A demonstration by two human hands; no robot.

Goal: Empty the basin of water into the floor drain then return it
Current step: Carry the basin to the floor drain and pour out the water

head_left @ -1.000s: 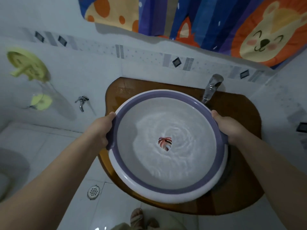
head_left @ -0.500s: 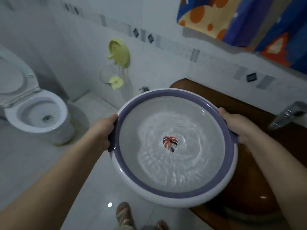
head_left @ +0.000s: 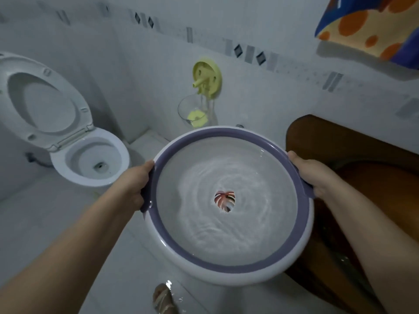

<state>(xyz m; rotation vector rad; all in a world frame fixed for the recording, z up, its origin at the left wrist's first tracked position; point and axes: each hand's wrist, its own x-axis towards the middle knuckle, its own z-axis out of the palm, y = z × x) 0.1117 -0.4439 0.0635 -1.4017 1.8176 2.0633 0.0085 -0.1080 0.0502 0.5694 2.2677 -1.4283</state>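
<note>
Head view: basin (head_left: 229, 274) between both grips.

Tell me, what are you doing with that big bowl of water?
A person holds a round basin by its purple rim, left hand on one side, right hand on the other. The water inside is rippling and not yet poured out. The basin is in the air beside the wooden counter, with the toilet nearby.

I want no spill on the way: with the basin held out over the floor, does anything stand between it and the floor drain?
That cannot be settled: the floor drain is not in view now. Both the left hand and right hand grip the basin, which hides the floor beneath it. The visible floor toward the toilet is bare; a sandalled foot is below.
</note>
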